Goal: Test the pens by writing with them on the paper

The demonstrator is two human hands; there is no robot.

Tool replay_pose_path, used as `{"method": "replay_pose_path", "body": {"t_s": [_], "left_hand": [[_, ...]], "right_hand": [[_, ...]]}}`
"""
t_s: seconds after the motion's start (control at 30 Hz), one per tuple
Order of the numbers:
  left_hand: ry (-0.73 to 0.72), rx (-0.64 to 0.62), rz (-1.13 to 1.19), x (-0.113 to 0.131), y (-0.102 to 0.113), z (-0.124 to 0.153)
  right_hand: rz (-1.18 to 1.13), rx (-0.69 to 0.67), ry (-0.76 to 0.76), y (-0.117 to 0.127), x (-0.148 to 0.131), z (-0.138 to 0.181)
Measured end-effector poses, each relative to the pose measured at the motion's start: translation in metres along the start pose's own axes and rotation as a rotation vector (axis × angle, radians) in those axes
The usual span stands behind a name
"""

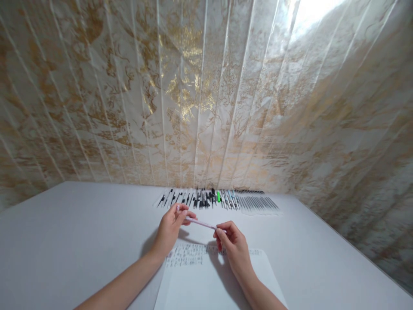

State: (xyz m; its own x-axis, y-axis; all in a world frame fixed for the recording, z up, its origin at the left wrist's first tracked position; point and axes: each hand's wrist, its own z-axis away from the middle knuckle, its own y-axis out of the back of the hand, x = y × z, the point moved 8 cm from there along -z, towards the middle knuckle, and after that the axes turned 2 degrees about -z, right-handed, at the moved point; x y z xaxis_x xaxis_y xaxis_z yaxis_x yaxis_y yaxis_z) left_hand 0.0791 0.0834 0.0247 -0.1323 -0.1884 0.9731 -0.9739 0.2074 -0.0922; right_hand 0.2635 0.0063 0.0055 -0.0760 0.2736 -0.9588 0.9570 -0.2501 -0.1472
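A slim pale pink pen is held slightly tilted above the table, its right end lower than its left. My left hand has its fingers closed around the left end. A small pale bit shows between those fingers, too small to tell what it is. My right hand pinches the pen's right end between thumb and fingers, hiding the tip. Below the hands lies a white sheet of paper, with rows of dark handwriting along its top, denser at the upper left. My right hand and forearm cover part of it.
Behind the hands, a row of several pens lies on the white table, with a bright green marker among them. Thin dark refill-like sticks lie at its right end. A gold-patterned curtain rises behind the table.
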Motion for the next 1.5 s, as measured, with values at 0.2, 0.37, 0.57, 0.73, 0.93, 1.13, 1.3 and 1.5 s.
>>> {"method": "replay_pose_path", "body": {"t_s": [0.2, 0.37, 0.57, 0.73, 0.93, 1.13, 1.3, 1.5], "left_hand": [[0.048, -0.045, 0.05, -0.002, -0.006, 0.001], [0.066, 0.072, 0.129, -0.005, 0.006, -0.002], [0.128, 0.065, 0.163, -0.01, 0.009, -0.006], [0.181, 0.006, 0.194, -0.012, -0.003, -0.001], [0.202, 0.004, 0.218, -0.012, -0.003, 0.0], [0.188, 0.006, 0.268, -0.011, -0.002, -0.001], [0.186, 0.005, 0.266, -0.01, -0.003, -0.001], [0.178, -0.007, 0.233, -0.007, -0.006, 0.0]], "right_hand": [[-0.047, -0.039, -0.076, -0.005, 0.009, -0.003], [-0.102, 0.025, -0.095, 0.001, 0.01, -0.003], [-0.122, 0.05, -0.091, 0.005, 0.011, -0.003], [-0.096, 0.03, -0.083, 0.003, 0.009, -0.002], [0.017, -0.009, -0.166, 0.001, 0.018, 0.0], [0.066, -0.037, -0.113, -0.002, 0.017, 0.0], [0.127, 0.016, -0.027, 0.003, 0.005, -0.002], [0.123, 0.045, -0.062, 0.008, 0.009, -0.002]]}}
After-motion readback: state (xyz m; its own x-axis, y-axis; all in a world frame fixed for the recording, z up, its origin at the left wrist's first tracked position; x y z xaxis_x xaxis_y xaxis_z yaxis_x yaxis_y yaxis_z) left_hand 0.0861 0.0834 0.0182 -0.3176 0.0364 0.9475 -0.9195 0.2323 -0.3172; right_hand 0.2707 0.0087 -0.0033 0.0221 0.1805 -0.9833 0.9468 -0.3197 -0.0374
